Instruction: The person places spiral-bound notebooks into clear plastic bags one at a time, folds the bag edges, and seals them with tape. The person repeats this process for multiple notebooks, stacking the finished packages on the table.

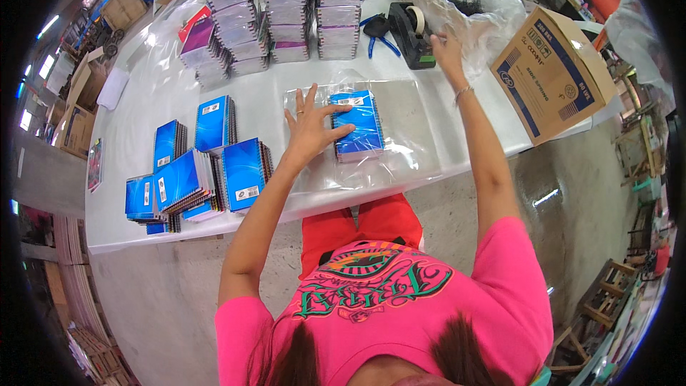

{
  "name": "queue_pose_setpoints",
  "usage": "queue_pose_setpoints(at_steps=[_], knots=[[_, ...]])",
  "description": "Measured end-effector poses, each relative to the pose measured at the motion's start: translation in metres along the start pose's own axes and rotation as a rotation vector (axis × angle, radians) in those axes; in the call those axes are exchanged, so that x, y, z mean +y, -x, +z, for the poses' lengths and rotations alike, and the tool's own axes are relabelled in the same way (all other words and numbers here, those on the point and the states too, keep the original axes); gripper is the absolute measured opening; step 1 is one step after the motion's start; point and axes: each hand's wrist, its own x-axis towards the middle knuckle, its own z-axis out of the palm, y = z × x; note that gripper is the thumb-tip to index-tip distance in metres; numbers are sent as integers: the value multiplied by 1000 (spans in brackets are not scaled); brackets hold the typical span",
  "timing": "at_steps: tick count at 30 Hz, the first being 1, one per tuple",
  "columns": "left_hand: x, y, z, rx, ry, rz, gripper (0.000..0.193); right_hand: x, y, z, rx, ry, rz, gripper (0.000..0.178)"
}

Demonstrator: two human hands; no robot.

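A small stack of blue spiral notebooks (361, 132) lies on a sheet of clear plastic (414, 118), partly covered by it. My left hand (309, 129) rests beside the stack with its fingers spread. Its thumb and index finger reach onto the top cover. Farther back on the right, my right hand (449, 53) is at the near right side of a black tape dispenser (412, 43) that carries a roll of tape (416, 20). Its fingers are drawn together; whatever they pinch is too small to make out.
Loose piles of blue notebooks (211, 125) lie at the table's left. Tall stacks of plastic-wrapped notebooks (286, 11) line the back. Beside the dispenser are blue-handled pliers (382, 37), a clear plastic bag (493, 25) and a cardboard box (547, 78) at the table's right edge.
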Motion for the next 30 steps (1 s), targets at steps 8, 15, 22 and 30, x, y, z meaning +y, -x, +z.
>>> queue_pose_setpoints(at_steps=[8, 15, 22, 30], knots=[[-5, 10, 1, 20, -27, -25, 47, -5, -43, -12, -516, -403, 586, 24], [1, 7, 2, 10, -30, -20, 46, -15, -35, -19, -394, -493, 627, 22], [-4, 12, 0, 13, -26, -39, 46, -17, 16, -37, -462, -824, 698, 19], [-1, 4, 6, 21, 2, 5, 47, 52, 36, -24, -214, 462, 139, 13]])
